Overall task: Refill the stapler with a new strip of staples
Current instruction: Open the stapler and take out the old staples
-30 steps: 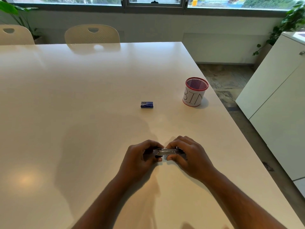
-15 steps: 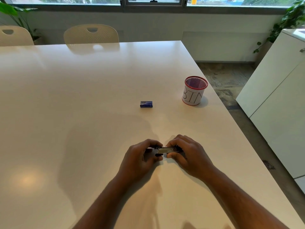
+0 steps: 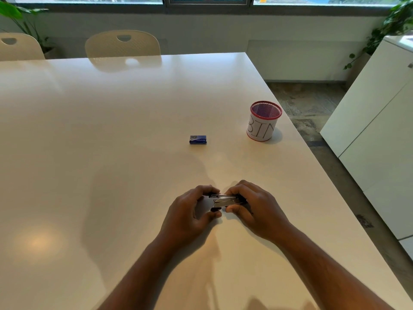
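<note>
At table's six o'clock, my hands (image 3: 221, 209) grip the stapler (image 3: 224, 201), now hinging apart; box (image 3: 198, 139) untouched at twelve.

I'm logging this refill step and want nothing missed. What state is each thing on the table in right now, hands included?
stapler: held above the table between both hands, metal part showing, seems partly opened.
left hand: fingers curled round the stapler's left end.
right hand: fingers curled round its right end.
blue staple box: lying flat, looks closed, untouched.
mesh cup marked BIN: upright, contents not visible.
</note>
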`<control>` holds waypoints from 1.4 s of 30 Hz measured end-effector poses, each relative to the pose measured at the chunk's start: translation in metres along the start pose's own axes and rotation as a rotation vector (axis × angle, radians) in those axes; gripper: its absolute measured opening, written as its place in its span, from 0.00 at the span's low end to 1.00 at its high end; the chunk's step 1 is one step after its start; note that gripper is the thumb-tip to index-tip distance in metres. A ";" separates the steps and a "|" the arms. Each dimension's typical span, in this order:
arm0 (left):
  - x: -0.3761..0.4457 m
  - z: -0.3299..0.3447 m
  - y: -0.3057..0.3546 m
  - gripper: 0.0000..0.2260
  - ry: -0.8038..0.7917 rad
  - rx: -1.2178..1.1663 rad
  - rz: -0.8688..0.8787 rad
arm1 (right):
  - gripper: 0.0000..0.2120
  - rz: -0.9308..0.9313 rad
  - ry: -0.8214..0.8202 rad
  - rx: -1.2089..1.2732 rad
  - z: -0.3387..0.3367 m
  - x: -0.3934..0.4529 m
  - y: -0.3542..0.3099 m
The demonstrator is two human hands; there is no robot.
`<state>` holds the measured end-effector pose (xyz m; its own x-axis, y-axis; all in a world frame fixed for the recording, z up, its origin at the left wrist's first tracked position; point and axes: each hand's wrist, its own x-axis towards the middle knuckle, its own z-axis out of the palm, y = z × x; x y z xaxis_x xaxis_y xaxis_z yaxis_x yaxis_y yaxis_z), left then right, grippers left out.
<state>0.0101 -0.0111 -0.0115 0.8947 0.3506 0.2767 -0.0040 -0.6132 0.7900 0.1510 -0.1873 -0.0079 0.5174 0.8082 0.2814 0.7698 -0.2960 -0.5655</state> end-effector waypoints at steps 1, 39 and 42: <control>-0.001 0.000 -0.001 0.16 -0.005 -0.004 -0.002 | 0.11 -0.003 -0.006 -0.008 0.000 0.000 0.000; 0.003 0.005 0.007 0.06 0.290 0.084 0.346 | 0.13 0.062 0.265 0.448 0.030 -0.011 -0.038; 0.004 0.005 0.007 0.08 0.272 0.089 0.322 | 0.13 0.091 0.215 0.519 0.028 -0.011 -0.043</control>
<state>0.0159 -0.0171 -0.0072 0.7039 0.2975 0.6450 -0.2151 -0.7761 0.5927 0.1022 -0.1690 -0.0087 0.6791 0.6534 0.3346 0.4624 -0.0268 -0.8863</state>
